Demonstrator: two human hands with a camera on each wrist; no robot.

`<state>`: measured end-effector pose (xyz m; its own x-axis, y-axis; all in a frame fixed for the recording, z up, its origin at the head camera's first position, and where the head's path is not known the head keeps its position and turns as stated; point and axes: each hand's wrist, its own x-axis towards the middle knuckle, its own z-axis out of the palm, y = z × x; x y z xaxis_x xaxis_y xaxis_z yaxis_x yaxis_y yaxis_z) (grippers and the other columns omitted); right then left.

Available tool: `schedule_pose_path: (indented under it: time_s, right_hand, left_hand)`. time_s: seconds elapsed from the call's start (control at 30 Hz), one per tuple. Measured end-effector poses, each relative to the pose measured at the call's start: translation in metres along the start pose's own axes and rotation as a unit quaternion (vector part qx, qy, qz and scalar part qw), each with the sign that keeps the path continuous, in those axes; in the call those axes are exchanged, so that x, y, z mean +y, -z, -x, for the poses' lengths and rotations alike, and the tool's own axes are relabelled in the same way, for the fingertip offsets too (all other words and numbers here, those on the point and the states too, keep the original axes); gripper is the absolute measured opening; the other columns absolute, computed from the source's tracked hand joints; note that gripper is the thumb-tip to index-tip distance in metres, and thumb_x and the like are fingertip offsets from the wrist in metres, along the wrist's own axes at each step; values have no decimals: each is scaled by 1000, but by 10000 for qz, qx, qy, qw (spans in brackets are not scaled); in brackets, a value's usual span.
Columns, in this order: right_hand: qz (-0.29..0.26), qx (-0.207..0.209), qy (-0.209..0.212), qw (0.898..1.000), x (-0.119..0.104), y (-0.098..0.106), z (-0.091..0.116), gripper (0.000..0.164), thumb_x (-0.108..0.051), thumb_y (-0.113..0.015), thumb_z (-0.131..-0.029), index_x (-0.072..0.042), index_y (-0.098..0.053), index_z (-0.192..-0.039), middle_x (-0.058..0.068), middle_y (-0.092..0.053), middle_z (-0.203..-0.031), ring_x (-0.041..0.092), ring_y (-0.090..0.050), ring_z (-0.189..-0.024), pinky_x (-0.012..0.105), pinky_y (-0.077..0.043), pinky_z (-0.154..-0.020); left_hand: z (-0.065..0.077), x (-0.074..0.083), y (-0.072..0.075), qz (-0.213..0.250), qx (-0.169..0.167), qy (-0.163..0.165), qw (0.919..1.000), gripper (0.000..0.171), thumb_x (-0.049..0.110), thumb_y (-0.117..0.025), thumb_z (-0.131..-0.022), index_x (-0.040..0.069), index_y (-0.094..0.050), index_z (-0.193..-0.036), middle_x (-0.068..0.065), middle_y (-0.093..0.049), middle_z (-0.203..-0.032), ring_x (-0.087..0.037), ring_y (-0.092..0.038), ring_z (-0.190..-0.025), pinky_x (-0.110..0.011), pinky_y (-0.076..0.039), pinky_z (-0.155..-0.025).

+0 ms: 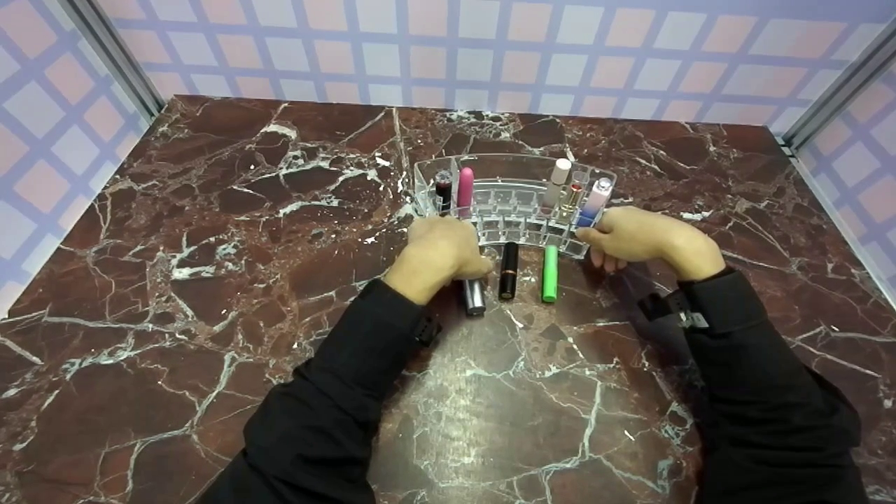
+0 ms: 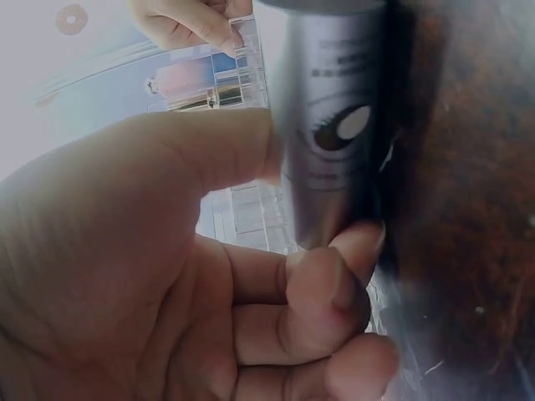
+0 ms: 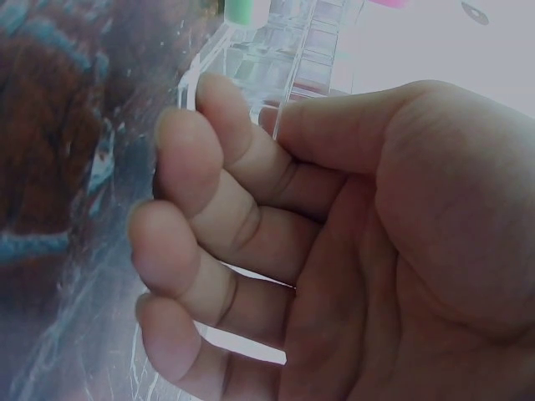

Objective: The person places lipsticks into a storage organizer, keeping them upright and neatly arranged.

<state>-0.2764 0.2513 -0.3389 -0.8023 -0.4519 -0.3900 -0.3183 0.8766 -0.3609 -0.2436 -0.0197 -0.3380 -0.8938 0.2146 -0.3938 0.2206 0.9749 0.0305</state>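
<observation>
A clear, curved lipstick organizer (image 1: 514, 230) with rows of small slots stands mid-table. My left hand (image 1: 444, 248) is at its front left, with thumb and index finger pinching a silver mascara tube (image 2: 322, 100) that bears an eye-like drawing. In the head view that hand covers the tube's far end. My right hand (image 1: 633, 234) grips the organizer's right end; its thumb and index finger (image 3: 224, 117) are at the clear edge, the other fingers loosely bent. A black tube (image 1: 509, 271) and a green tube (image 1: 550, 274) lie just in front of the organizer.
In the organizer are a dark red tube (image 1: 443, 190), a pink tube (image 1: 465, 189), a white-capped tube (image 1: 558, 180), a gold-trimmed clear tube (image 1: 572, 199) and a pink-and-blue tube (image 1: 596, 199). Checked panels (image 1: 483, 56) border the marbled table (image 1: 280, 231).
</observation>
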Motion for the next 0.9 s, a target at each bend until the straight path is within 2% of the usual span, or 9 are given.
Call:
schedule_pose_path:
  time_s: [0.23, 0.9]
  right_hand:
    - [-37, -3, 18, 10000, 0, 0, 0, 49, -29, -41, -111, -3, -70, -81, 6, -69, -71, 19, -67, -66, 38, -55, -70]
    - [-134, 33, -73, 9999, -1, -1, 1, 51, -31, -40, -111, -3, -69, -79, 5, -68, -71, 19, -66, -64, 35, -55, -66]
  left_hand:
    - [-2, 0, -1, 7, -4, 45, 10000, 45, 56, -56, -99, 12, -66, -96, -2, -62, -85, -15, -51, -68, -29, -39, -65]
    - [-3, 1, -1, -69, -161, 57, 9998, 49, 60, -52, -99, 13, -66, -98, 0, -59, -83, -15, -50, -68, -28, -38, -66]
